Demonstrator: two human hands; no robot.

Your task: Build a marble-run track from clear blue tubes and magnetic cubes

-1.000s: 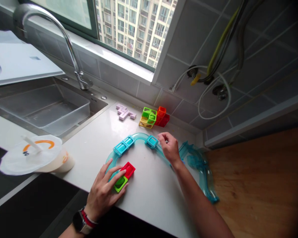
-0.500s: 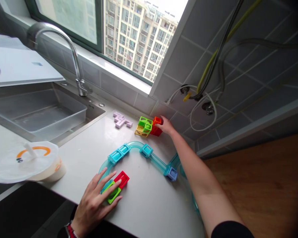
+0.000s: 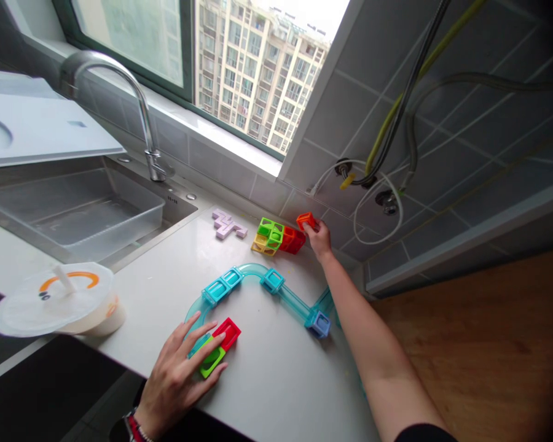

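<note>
Between the thumb and fingers of my right hand (image 3: 320, 238) is an orange block (image 3: 306, 220), lifted just above a stack of red blocks (image 3: 293, 240). Green and yellow blocks (image 3: 268, 236) stand against the left side of that stack. My left hand (image 3: 179, 368) rests with fingers spread over a green block (image 3: 212, 362). A red block (image 3: 227, 333) adjoins the green one by my fingertips. From under my left fingers a translucent teal tube track (image 3: 291, 302) curves over the counter, joined by teal square blocks (image 3: 222, 286) and a blue block (image 3: 321, 325).
Pale purple zigzag pieces (image 3: 229, 224) lie near the wall. A sink (image 3: 179, 215) with a clear plastic bin (image 3: 133, 230) and a faucet (image 3: 150, 135) is at left. A lidded cup (image 3: 105, 316) stands at the counter's front edge. Hoses and cables (image 3: 396, 116) hang along the tiled wall.
My right hand has raised the orange block off the red stack, up and slightly right. My left hand stays over the green block.
</note>
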